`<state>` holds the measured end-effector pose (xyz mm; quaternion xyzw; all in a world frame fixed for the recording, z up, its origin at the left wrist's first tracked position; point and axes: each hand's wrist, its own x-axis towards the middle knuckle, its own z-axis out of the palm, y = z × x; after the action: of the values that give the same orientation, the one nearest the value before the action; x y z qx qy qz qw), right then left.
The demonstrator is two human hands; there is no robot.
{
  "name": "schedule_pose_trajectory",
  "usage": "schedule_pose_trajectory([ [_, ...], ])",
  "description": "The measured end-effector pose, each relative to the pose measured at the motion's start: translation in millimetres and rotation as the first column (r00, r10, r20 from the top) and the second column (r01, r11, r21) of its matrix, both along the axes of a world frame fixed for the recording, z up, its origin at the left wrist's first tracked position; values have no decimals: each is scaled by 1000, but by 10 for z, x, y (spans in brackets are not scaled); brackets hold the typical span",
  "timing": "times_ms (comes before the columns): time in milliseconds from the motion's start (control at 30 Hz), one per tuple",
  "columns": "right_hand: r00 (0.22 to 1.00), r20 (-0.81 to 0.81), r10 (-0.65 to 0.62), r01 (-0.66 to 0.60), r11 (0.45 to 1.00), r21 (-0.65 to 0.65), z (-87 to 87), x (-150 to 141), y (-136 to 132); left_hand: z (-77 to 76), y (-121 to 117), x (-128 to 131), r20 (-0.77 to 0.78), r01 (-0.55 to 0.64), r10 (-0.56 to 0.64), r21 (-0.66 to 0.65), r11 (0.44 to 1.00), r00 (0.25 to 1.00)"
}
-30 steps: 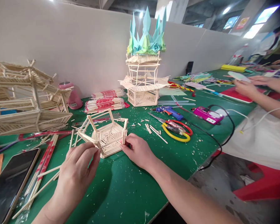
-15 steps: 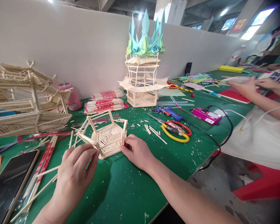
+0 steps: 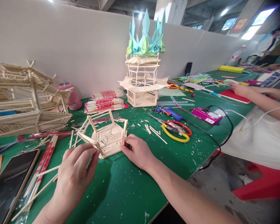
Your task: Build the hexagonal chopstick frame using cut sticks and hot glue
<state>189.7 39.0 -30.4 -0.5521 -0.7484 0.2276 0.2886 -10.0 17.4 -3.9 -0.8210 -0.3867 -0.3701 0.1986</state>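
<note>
A small hexagonal frame of wooden sticks (image 3: 107, 137), with a slatted floor and short upright posts, sits on the green table. Across its near side runs a thin wooden stick (image 3: 110, 143). My left hand (image 3: 78, 168) pinches the stick's left end by the near-left post, fingers closed. At the near-right post, my right hand (image 3: 136, 151) is closed on the stick's other end, thumb and forefinger together. The fingertips partly hide both ends, so I cannot tell whether they touch the posts.
Scissors (image 3: 175, 132), a blue glue gun (image 3: 169, 112) and a pink power strip (image 3: 206, 115) lie to the right. Behind stands a stick tower (image 3: 143, 93) topped with folded paper. A larger stick model (image 3: 37, 115) and a phone (image 3: 12, 183) occupy the left. A co-worker's hand (image 3: 240, 90) is at right.
My hands, the stick and the frame hold almost still. At the far right, the co-worker's hands have shifted, and the pale thing between them has moved down towards the table.
</note>
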Motion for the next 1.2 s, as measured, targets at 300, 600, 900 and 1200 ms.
schedule_pose_trajectory([
  [300, 1000, -1, 2, -2, 1000, 5, -12, 4, -2, -12, -1, -8, 6, 8, -8, -15, 1000, 1000],
  [600, 1000, 3, 3, -3, 1000, 15, -45, 4, 8, -9, 16, -17, 10, 5, -5, -31, 1000, 1000],
  [900, 1000, 9, 0, 0, 1000, 12, -34, -6, 1, -10, 15, -34, -1, -8, 8, -5, 1000, 1000],
  [1200, 1000, 2, -1, 1, 1000, 6, -27, 5, 6, 3, 7, -12, 2, -7, 7, -30, 1000, 1000],
])
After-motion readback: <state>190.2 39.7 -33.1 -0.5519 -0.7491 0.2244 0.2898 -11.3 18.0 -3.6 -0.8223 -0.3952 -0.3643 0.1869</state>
